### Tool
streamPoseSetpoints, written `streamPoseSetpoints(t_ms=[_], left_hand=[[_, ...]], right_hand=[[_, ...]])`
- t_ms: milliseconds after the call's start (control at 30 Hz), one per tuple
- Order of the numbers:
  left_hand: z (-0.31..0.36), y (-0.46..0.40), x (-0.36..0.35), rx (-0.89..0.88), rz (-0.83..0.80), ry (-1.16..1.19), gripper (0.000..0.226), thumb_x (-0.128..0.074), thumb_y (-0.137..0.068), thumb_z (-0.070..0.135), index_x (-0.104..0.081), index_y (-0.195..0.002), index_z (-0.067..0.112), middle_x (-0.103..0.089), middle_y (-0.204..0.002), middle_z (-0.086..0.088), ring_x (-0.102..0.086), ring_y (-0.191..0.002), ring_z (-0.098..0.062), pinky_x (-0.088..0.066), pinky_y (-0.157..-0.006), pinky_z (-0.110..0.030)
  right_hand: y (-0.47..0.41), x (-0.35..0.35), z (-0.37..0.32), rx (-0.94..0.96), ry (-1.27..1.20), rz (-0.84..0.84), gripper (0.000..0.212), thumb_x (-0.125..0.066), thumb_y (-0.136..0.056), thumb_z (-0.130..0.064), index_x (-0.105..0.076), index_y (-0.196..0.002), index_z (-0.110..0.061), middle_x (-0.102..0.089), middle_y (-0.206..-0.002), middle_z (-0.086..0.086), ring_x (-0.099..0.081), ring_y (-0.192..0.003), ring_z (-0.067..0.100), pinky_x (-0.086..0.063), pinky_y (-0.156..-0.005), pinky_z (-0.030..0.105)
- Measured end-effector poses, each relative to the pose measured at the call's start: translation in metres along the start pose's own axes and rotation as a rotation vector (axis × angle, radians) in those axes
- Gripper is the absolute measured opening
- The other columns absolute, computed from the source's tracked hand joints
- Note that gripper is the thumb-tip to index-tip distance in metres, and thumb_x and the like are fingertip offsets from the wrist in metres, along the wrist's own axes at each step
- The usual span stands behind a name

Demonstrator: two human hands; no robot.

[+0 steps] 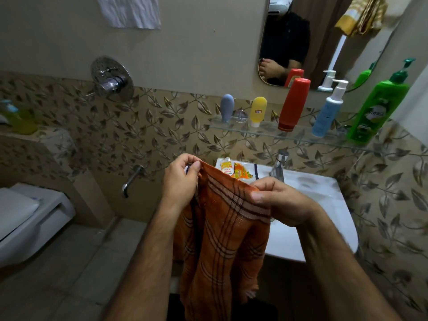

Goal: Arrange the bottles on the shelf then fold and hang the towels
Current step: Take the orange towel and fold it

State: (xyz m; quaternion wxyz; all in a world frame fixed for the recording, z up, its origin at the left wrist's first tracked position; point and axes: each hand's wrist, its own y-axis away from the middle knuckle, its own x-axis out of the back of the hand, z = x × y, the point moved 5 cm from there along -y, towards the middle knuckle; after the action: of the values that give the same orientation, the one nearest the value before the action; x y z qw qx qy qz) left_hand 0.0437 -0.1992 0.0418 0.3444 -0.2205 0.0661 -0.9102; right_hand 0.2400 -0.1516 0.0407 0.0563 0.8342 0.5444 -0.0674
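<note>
In front of the white ceramic washbasin (324, 200) an orange checked cotton towel (222, 232) with dark stripes hung crumpled, its top edge pinched by the left hand (179, 181) and right hand (282, 202), fingers curled tight.

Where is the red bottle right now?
In the head view the red bottle stands cap-down on the glass shelf right of centre, between the yellow tube and the blue pump bottle, below the mirror.
</note>
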Motion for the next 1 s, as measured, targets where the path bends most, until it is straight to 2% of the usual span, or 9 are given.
streamPoseSetpoints(t_ms=[67,133,300,467,600,700,800,867,1000], left_hand=[[-0.004,0.0,0.001,0.018,-0.021,0.006,0.011,-0.057,-0.094,0.015,-0.066,-0.088,0.017,-0.068,-0.075,-0.001,-0.06,-0.058,-0.01,-0.047,-0.056,-0.022],[-0.005,0.001,0.001,0.026,-0.033,0.01,0.011,-0.057,-0.095,0.015,-0.066,-0.088,0.016,-0.068,-0.074,-0.001,-0.059,-0.054,-0.006,-0.047,-0.053,-0.018],[-0.013,0.003,0.003,0.057,-0.06,-0.035,0.012,-0.057,-0.094,0.012,-0.067,-0.09,0.014,-0.068,-0.078,0.004,-0.057,-0.058,0.009,-0.041,-0.053,-0.004],[-0.028,0.014,-0.011,0.135,-0.175,0.098,0.013,-0.058,-0.094,0.01,-0.068,-0.099,0.016,-0.071,-0.084,0.004,-0.065,-0.077,-0.005,-0.047,-0.068,-0.016],[-0.022,0.023,-0.016,0.182,-0.103,0.4,0.017,-0.056,-0.096,0.007,-0.069,-0.094,0.018,-0.071,-0.083,0.0,-0.064,-0.078,-0.01,-0.048,-0.073,-0.021],[-0.004,0.03,-0.023,0.182,-0.166,0.573,0.019,-0.058,-0.096,0.007,-0.071,-0.101,0.02,-0.072,-0.078,0.006,-0.066,-0.073,-0.006,-0.051,-0.066,-0.019],[0.01,0.038,-0.036,0.157,-0.479,0.642,0.038,-0.058,-0.094,0.0,-0.059,-0.128,0.018,-0.074,-0.089,0.009,-0.068,-0.088,-0.001,-0.051,-0.077,-0.015],[0.008,0.042,-0.043,0.157,-0.623,0.569,0.033,-0.058,-0.094,0.001,-0.063,-0.125,0.013,-0.074,-0.103,0.004,-0.068,-0.099,-0.005,-0.051,-0.083,-0.019],[-0.009,0.03,-0.033,0.188,-0.366,0.328,0.011,-0.063,-0.093,0.015,-0.073,-0.092,0.013,-0.075,-0.086,-0.003,-0.07,-0.082,-0.014,-0.054,-0.077,-0.032]], right_hand=[[0.002,0.006,0.001,-0.012,-0.042,0.024,0.031,-0.085,-0.067,-0.029,-0.066,-0.061,-0.006,-0.057,-0.057,0.007,-0.053,-0.05,0.013,-0.041,-0.05,0.019],[0.001,0.01,0.004,-0.015,-0.088,0.072,0.036,-0.091,-0.056,-0.029,-0.06,-0.055,-0.009,-0.052,-0.054,0.005,-0.049,-0.046,0.012,-0.039,-0.046,0.02],[0.0,0.012,-0.006,0.028,-0.015,0.249,0.032,-0.066,-0.07,0.004,-0.043,-0.06,-0.017,-0.041,-0.056,0.001,-0.039,-0.045,0.007,-0.035,-0.041,0.016],[-0.008,0.019,-0.018,0.158,0.036,0.519,0.042,-0.054,-0.085,0.015,-0.041,-0.061,-0.017,-0.038,-0.053,0.0,-0.033,-0.046,0.01,-0.029,-0.043,0.022],[-0.017,0.021,-0.015,0.152,0.095,0.678,0.043,-0.054,-0.082,0.008,-0.043,-0.054,-0.022,-0.037,-0.05,-0.002,-0.029,-0.048,0.013,-0.025,-0.047,0.026],[-0.025,0.01,-0.01,0.098,0.115,0.629,0.036,-0.057,-0.082,0.006,-0.043,-0.059,-0.017,-0.039,-0.056,0.006,-0.033,-0.053,0.017,-0.029,-0.049,0.027],[-0.034,-0.002,-0.004,0.063,0.069,0.45,0.022,-0.065,-0.072,-0.004,-0.044,-0.069,-0.004,-0.042,-0.08,0.016,-0.035,-0.068,0.027,-0.033,-0.057,0.03],[-0.034,-0.005,-0.005,0.034,0.07,0.367,0.025,-0.069,-0.069,-0.009,-0.044,-0.067,-0.01,-0.043,-0.088,0.019,-0.038,-0.078,0.032,-0.034,-0.061,0.033],[-0.027,0.0,-0.003,-0.026,0.165,0.325,0.026,-0.079,-0.068,-0.018,-0.052,-0.066,-0.019,-0.045,-0.081,0.018,-0.039,-0.079,0.031,-0.036,-0.065,0.032]])
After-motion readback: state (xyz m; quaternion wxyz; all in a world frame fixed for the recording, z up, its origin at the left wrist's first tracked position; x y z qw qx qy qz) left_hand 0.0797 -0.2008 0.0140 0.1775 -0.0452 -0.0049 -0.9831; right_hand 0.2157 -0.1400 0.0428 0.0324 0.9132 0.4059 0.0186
